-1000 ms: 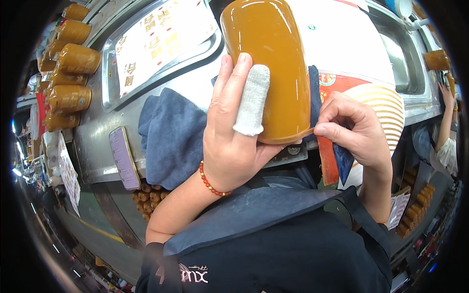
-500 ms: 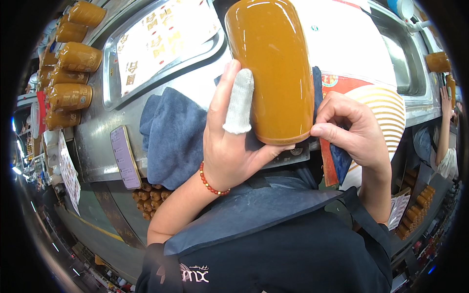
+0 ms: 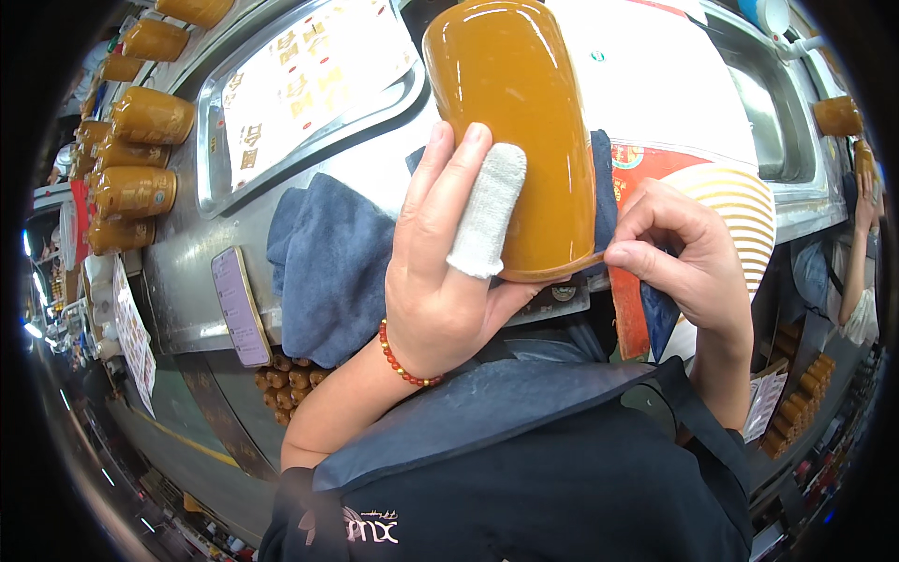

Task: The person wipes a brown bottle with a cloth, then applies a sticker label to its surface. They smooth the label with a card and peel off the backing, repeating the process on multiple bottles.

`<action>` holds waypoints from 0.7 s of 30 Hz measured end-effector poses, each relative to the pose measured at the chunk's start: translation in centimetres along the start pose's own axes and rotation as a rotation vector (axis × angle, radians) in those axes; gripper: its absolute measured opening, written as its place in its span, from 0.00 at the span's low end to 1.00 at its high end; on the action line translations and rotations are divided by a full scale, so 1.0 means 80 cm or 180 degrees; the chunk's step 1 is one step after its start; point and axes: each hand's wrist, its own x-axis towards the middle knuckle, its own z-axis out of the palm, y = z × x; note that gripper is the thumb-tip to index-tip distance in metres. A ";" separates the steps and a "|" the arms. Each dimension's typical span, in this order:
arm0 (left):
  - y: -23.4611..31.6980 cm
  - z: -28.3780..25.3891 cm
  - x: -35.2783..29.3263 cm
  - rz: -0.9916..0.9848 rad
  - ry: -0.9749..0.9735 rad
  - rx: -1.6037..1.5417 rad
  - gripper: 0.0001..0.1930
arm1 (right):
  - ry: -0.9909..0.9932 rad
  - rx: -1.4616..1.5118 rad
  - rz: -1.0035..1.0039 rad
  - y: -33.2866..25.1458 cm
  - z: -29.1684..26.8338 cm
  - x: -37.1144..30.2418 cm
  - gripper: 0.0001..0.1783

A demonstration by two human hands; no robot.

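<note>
The steel table carries everything around the amber jar, which lies in front of the person with its long side running away from them; a metal sink is sunk well to the jar's right, and a metal tray sits to its left, its raised rim probably serving to keep the printed sheets together; more filled jars stand grouped far left of the jar, apparently set aside there so that the space around it is free for both hands; a blue cloth is bunched just left of the jar, and dark blue fabric shows along its right side, perhaps as padding.

The left hand holds the jar, fingers stretched along its left and upper face, thumb at its near end, seemingly to steady it; the right hand is narrowed to a pinch at the jar's near right corner, thumb and forefinger closed on a thin amber strip that leads off the jar's near edge; a phone lies face up beyond the cloth, left of the jar; a knitted sleeve covers one left finger, pressed against the jar, presumably for protection or grip.
</note>
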 end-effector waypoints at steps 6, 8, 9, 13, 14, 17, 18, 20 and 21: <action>-0.004 0.002 -0.007 -0.0147 0.0075 -0.0216 0.49 | -0.0031 0.0018 -0.0040 0.002 0.007 0.005 0.09; -0.002 -0.001 -0.008 -0.0268 0.0039 -0.0327 0.46 | -0.0035 -0.0001 -0.0032 0.002 0.009 0.006 0.09; 0.000 -0.003 -0.008 -0.0327 0.0025 -0.0341 0.44 | -0.0034 -0.0013 -0.0027 0.003 0.009 0.006 0.10; 0.002 -0.012 -0.025 0.0162 0.0042 -0.0213 0.32 | -0.0042 0.0004 0.0038 0.008 0.007 0.006 0.10; 0.008 -0.011 -0.029 0.0278 0.0128 -0.0069 0.27 | -0.0044 0.0015 0.0051 0.008 0.008 0.008 0.10; 0.017 -0.012 -0.035 0.0649 0.0167 0.0371 0.14 | -0.0049 0.0032 0.0062 0.009 0.010 0.008 0.11; 0.014 -0.015 -0.030 0.0801 0.0029 0.0531 0.13 | -0.0047 0.0032 0.0049 0.010 0.009 0.008 0.11; 0.015 -0.013 -0.022 0.0900 -0.0073 0.0581 0.12 | -0.0069 -0.0005 0.0051 0.009 0.007 0.008 0.10; 0.016 -0.012 -0.017 0.0954 -0.0123 0.0604 0.12 | -0.0075 -0.0024 0.0049 0.008 0.006 0.008 0.10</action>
